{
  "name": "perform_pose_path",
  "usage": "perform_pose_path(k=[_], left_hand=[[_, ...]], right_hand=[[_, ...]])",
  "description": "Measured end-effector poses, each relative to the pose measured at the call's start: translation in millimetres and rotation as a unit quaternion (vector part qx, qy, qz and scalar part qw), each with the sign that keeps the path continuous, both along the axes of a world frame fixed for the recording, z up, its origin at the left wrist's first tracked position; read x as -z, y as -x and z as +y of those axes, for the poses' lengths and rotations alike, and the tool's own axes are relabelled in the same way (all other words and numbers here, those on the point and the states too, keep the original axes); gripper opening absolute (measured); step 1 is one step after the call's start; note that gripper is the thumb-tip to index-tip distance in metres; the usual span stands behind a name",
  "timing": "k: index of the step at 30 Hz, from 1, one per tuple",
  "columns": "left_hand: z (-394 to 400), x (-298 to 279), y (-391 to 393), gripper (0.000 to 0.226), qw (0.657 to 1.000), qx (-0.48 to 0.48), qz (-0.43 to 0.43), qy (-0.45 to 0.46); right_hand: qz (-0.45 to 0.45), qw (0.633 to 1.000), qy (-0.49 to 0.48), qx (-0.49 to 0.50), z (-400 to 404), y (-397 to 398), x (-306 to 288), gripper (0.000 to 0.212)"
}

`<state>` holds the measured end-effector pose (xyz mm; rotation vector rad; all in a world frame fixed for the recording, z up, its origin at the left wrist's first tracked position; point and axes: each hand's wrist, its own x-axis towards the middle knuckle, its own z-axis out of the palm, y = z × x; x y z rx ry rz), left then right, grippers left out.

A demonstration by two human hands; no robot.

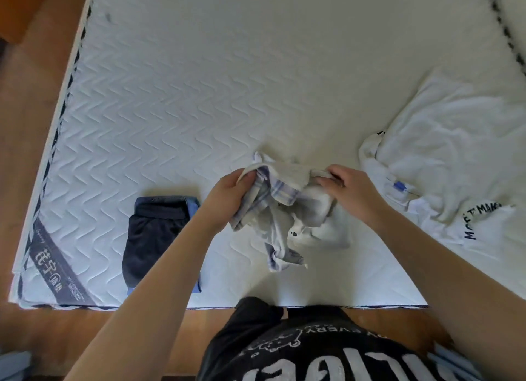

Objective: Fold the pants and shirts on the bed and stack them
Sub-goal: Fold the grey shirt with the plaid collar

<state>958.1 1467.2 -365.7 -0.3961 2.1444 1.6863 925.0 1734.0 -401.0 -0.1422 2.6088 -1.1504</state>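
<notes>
Gripping the plaid garment (273, 198) bunched in both hands (227, 193) (350, 187), you have a dark stack (156, 235) left of it; the white shirt (444, 153) right of it waits.

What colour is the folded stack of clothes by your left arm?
The folded stack is dark navy on top with blue beneath, seen in the head view.

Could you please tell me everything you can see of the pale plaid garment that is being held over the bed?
The plaid garment is a light, thin-looking fabric, off-white with faint blue and lilac checks and a plain cream band along its top edge. It is crumpled and unfolded. The left hand grips one end of that band and the right hand pinches the other, so the rest hangs bunched between them, its lower end trailing toward the white quilted mattress. A small dark button or snap shows low on it.
</notes>
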Motion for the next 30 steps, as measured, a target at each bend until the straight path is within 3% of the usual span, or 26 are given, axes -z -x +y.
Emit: perform_pose_path(k=[3, 5, 7, 9, 12, 14, 17, 22, 27, 30], left_hand=[[21, -28, -3, 0.031, 0.997, -0.035, 0.004, -0.074], [39, -43, -5, 0.031, 0.987, -0.071, -0.006, -0.146], [53, -56, -5, 0.028, 0.967, -0.109, -0.021, -0.228], [63, -70, -6, 0.027, 0.945, -0.123, -0.024, -0.302], [68, -89, -3, 0.032, 0.931, -0.117, -0.008, -0.346], [66, -101, 3, 0.03, 0.93, -0.131, 0.006, -0.343], [57, -114, 16, 0.023, 0.936, -0.137, 0.037, -0.322], [31, -118, 37, 0.025, 0.94, -0.153, 0.046, -0.3], [18, -83, 38, 0.037, 0.963, -0.106, 0.023, -0.248], [13, -56, 24, 0.04, 0.975, -0.048, 0.019, -0.218]], right_hand=[[-0.001, 0.999, 0.024, 0.04, 5, -6, -22, 0.006], [0.039, 0.995, 0.049, 0.075, 6, -16, -32, 0.019], [0.033, 0.989, 0.103, 0.103, 2, -29, -46, 0.017], [-0.043, 0.986, 0.146, 0.069, -3, -40, -59, 0.014], [-0.15, 0.981, 0.107, -0.056, -4, -54, -71, 0.023], [-0.139, 0.983, 0.043, -0.107, -6, -61, -66, 0.034], [-0.078, 0.996, 0.025, -0.033, -9, -60, -55, 0.026], [-0.124, 0.968, 0.194, 0.104, -20, -49, -79, 0.022], [-0.142, 0.933, 0.3, 0.139, -34, -37, -115, 0.02], [-0.167, 0.893, 0.371, 0.193, -44, -29, -138, 0.037]])
